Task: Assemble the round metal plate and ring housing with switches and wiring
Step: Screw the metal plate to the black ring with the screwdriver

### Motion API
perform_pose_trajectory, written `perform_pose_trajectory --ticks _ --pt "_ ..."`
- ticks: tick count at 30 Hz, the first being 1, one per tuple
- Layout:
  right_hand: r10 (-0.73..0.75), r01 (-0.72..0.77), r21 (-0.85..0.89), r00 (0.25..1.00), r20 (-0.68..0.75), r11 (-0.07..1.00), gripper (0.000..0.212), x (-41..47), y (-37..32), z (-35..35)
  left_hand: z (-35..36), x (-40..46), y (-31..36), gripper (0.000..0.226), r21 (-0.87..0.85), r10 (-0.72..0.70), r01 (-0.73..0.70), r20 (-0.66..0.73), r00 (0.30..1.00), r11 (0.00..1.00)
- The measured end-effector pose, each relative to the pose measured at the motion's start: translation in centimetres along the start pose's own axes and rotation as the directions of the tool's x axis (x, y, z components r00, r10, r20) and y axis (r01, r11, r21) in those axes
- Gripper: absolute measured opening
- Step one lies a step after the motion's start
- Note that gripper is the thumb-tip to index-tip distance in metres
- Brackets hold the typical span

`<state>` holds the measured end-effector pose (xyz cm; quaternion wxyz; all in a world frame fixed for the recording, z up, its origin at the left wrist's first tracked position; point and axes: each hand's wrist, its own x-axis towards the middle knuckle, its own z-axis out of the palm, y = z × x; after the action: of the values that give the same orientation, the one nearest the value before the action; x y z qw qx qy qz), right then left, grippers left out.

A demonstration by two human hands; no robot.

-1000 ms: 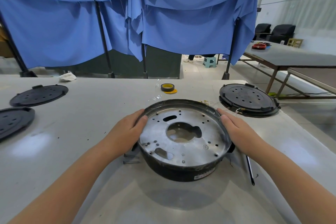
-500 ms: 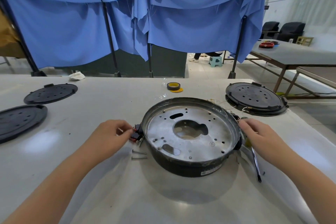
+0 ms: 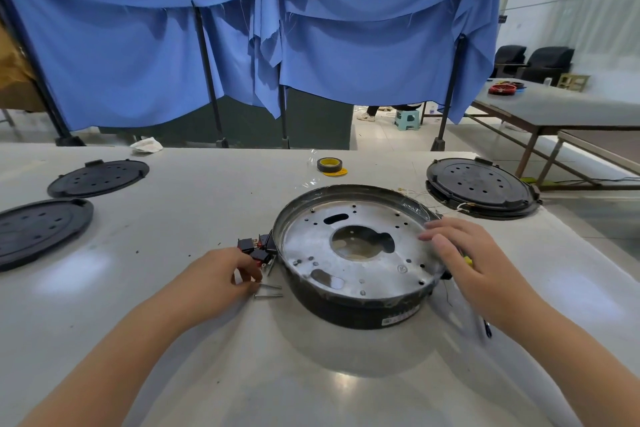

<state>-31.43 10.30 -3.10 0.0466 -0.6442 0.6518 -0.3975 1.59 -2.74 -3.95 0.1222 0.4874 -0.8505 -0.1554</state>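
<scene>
The black ring housing (image 3: 360, 312) stands mid-table with the round metal plate (image 3: 346, 253) set inside it. Thin wires (image 3: 433, 204) trail from its far right side. Several black switches with red tabs (image 3: 254, 248) lie against its left wall, and two long screws (image 3: 272, 291) lie just in front of them. My left hand (image 3: 221, 274) is curled over the table, fingertips at the left ends of the screws; whether it pinches one is hidden. My right hand (image 3: 471, 263) reaches over the right rim with a yellow-handled screwdriver (image 3: 468, 261) under its palm, the shaft pointing towards me.
Two flat black lids (image 3: 98, 177) (image 3: 38, 229) lie at the far left. A third black lid assembly (image 3: 481, 187) sits at the far right. A roll of yellow tape (image 3: 329, 165) lies behind the housing. Blue curtains hang beyond the table's far edge.
Both hands came off the housing rim. My left went to the switches, then down to the screws. My right dropped to the screwdriver, and its fingers now stretch over the rim.
</scene>
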Motion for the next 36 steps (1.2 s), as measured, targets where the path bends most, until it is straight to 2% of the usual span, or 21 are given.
perform_pose_trajectory --ticks 5,10,13,21,27,30,33,36 --pt "-0.038 0.043 -0.05 0.994 0.099 0.998 0.037 -0.3 -0.1 0.4 0.0 0.0 0.0 0.022 -0.012 0.017 -0.017 -0.021 1.0 1.0" --pt "-0.087 0.09 -0.072 0.995 0.041 0.993 0.039 -0.3 0.2 0.8 -2.1 -1.0 0.5 0.02 -0.241 0.003 -0.016 -0.054 0.999 0.97" --pt "-0.135 0.136 -0.079 0.991 0.012 0.988 0.042 -0.5 0.3 1.1 -4.2 -1.9 1.3 0.02 -0.304 0.025 -0.048 -0.079 0.997 0.952" --pt "-0.146 0.144 -0.068 0.989 -0.014 0.987 0.045 -0.7 0.3 1.4 -7.9 -2.9 5.6 0.015 -0.43 0.175 -0.213 -0.127 0.976 0.878" --pt "-0.097 0.101 -0.056 0.993 0.064 0.993 0.036 -0.3 0.0 0.6 -4.4 -0.1 10.6 0.012 -0.431 0.328 -0.309 -0.034 0.944 0.848" --pt "-0.07 0.071 -0.003 0.992 0.106 0.997 0.018 0.5 -1.1 -0.5 -2.4 1.5 12.7 0.009 -0.45 0.366 -0.328 -0.002 0.931 0.831" --pt "-0.045 0.019 0.158 0.986 0.162 0.987 0.001 1.1 -2.7 -1.7 -1.2 2.6 14.2 0.006 -0.455 0.394 -0.355 -0.01 0.919 0.817" --pt "-0.083 0.021 0.266 0.972 0.221 0.964 0.015 1.3 -3.4 -2.1 -0.4 3.3 15.0 0.007 -0.485 0.412 -0.372 -0.027 0.911 0.791"
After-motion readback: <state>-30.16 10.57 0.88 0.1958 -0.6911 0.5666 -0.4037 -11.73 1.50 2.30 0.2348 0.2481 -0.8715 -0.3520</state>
